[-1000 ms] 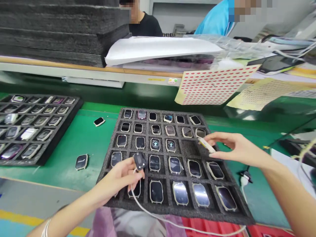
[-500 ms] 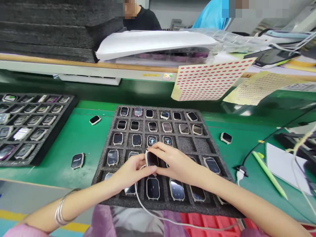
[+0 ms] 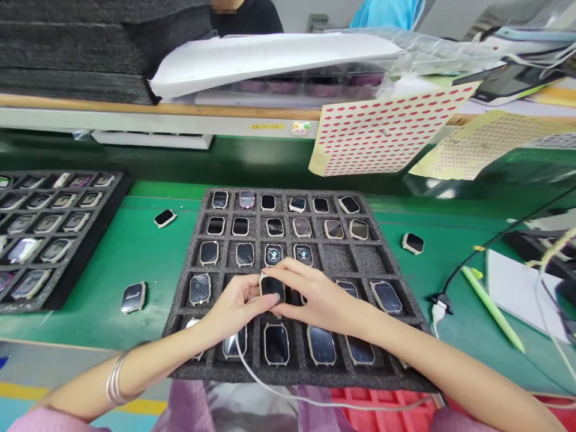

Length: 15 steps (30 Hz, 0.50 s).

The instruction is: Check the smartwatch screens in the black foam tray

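A black foam tray (image 3: 382, 264) with a grid of pockets lies on the green mat, most pockets holding a smartwatch body. Over the tray's middle, both my hands meet on one beige-rimmed watch body (image 3: 272, 287). My left hand (image 3: 234, 307) pinches it from the left, and a white cable (image 3: 270, 387) runs from under that hand off the tray's near edge. My right hand (image 3: 315, 295) grips the watch from the right with curled fingers. Two pockets (image 3: 355, 259) in the third row are empty.
A second foam tray (image 3: 96, 222) of watches lies at the left. Loose watch bodies (image 3: 133, 297) (image 3: 164, 217) (image 3: 413, 242) lie on the mat. A red-dotted sticker sheet (image 3: 387, 135) hangs off the shelf. A green pen (image 3: 490, 307) and cables lie right. Two people sit opposite.
My right hand came from the tray's right side to the middle and joined the left hand on a watch. In the last half second both hands have hardly moved.
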Each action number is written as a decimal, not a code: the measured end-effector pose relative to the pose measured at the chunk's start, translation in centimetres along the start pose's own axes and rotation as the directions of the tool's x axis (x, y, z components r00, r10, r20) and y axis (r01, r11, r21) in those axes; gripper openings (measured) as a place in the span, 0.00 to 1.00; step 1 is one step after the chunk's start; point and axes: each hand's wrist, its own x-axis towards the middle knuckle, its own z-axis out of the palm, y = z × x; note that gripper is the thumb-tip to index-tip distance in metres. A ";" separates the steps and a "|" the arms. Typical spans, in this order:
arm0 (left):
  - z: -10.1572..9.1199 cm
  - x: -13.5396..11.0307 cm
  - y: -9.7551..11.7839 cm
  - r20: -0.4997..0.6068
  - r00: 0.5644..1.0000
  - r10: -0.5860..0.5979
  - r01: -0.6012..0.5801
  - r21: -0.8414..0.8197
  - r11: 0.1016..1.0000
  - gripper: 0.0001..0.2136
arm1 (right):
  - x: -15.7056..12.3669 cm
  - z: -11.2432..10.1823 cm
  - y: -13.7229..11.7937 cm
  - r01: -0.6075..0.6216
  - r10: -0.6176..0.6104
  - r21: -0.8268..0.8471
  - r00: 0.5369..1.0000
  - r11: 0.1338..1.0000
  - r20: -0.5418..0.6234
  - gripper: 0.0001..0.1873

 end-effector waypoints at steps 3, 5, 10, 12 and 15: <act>0.0 -0.1 0.0 0.004 1.000 0.000 0.000 0.014 1.000 0.08 | -0.1 0.6 0.3 0.039 -0.037 0.040 0.998 0.998 -0.050 0.25; 0.0 -0.1 0.1 0.010 1.000 0.004 -0.004 0.017 1.000 0.08 | -0.1 0.8 0.3 0.043 -0.039 0.067 0.997 0.997 -0.065 0.25; -0.1 -0.1 -0.1 0.008 0.999 -0.049 0.049 -0.050 0.998 0.15 | 0.0 0.8 0.2 0.028 -0.017 0.122 0.996 0.992 -0.089 0.26; -0.1 -0.1 -0.5 0.017 0.999 -0.050 0.050 -0.029 0.998 0.16 | 0.1 0.9 0.1 0.015 -0.002 0.123 0.995 0.992 -0.101 0.25; 0.0 -0.3 -0.5 0.054 0.998 -0.023 0.017 0.107 0.994 0.14 | 0.1 1.1 0.0 -0.011 0.024 0.117 0.993 0.993 -0.113 0.22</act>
